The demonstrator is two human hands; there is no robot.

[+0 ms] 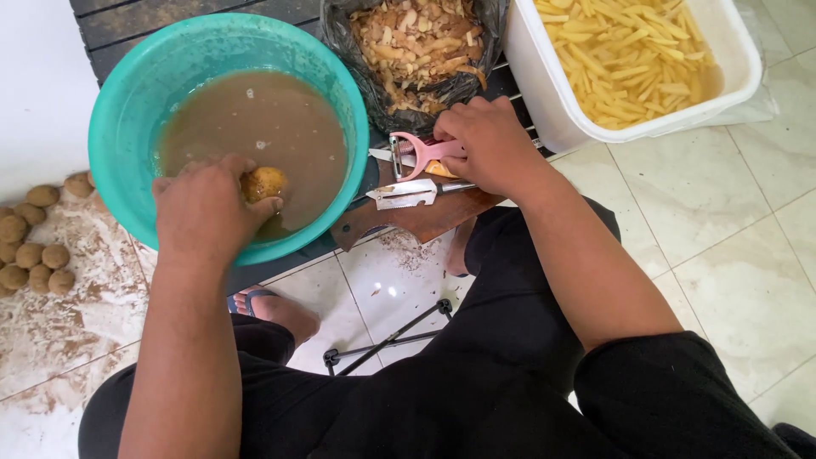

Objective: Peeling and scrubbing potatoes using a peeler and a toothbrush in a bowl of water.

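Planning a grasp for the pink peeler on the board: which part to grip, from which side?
Grip the pink peeler by its handle, coming from the right. The handle lies flat, pointing right, already under the right hand; the blade head faces left toward the teal basin, with another metal peeler close below, so stay off that end.

our left hand (208,212) closes round a wet potato (265,182) at the near edge of the muddy water in the teal basin (119,127). our right hand (489,144) grips a pink peeler (416,155) over the wooden board (425,219), a metal peeler (406,195) lying just below that grip. beyond it sit a black bag of peelings (416,47) and a white tub of cut potato sticks (544,85). unwashed potatoes (34,242) lie left of the basin.
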